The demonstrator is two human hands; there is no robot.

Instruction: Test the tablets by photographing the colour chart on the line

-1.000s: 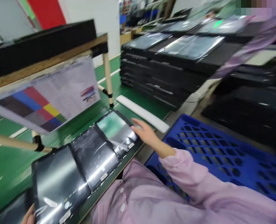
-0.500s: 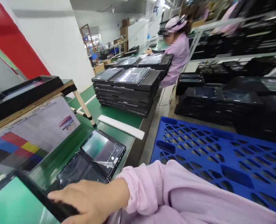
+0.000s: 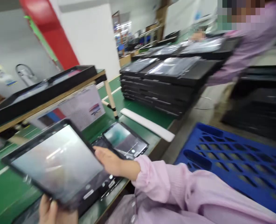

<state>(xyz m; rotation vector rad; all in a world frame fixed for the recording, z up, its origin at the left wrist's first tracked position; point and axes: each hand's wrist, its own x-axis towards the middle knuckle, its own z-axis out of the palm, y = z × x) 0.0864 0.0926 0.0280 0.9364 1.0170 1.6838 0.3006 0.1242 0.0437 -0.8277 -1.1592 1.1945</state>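
A black-framed tablet (image 3: 61, 165) with a lit, pale screen and a row of camera controls is tilted up above the bench. My left hand (image 3: 55, 211) grips its lower left edge, the thumb showing. My right hand (image 3: 110, 161) is on the tablet's right edge, some fingers hidden behind it. Just past my right wrist, a second lit tablet (image 3: 125, 138) lies on the green bench (image 3: 98, 119), showing a blurred camera picture. Dark items beneath the held tablet are partly covered by it.
Stacked black trays (image 3: 152, 93) carry bagged flat panels. A white strip (image 3: 147, 124) lies before them. On the left stands a raised shelf (image 3: 105, 76) bearing a black tray (image 3: 47, 85). A blue pallet (image 3: 222, 155) is at right. A co-worker's pink sleeve (image 3: 245, 53) shows behind.
The held tablet has come up and right into fuller view, its screen turning from green to pale. My left hand now shows at its lower edge. The camera view has swung left.
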